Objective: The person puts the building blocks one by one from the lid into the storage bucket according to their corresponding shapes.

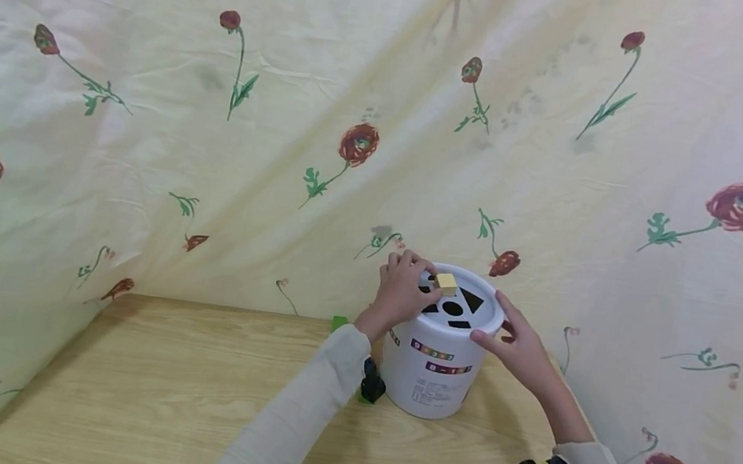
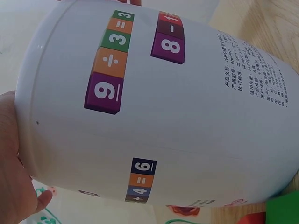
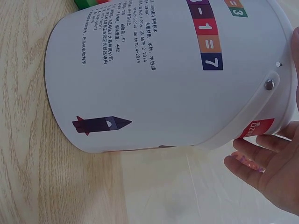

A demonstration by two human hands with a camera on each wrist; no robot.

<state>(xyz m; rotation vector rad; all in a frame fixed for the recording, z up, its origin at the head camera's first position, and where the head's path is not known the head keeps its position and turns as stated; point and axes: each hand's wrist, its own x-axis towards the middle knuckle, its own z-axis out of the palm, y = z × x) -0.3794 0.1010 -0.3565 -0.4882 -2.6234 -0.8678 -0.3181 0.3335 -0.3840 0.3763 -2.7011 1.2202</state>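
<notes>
White cylindrical bucket (image 2: 187,112), coloured equation tiles (image 2: 108,67) printed on wall. Left hand (image 2: 16,175) at rim. Green block (image 2: 284,209) near base.

Passage lies over the table (image 1: 107,385), left; bucket (image 1: 405,371) obstructs right, cloth (image 1: 266,170) behind.

Flwr-print cloth (image 1: 263,193) hangs behind wood tbl (image 1: 163,393).
</notes>
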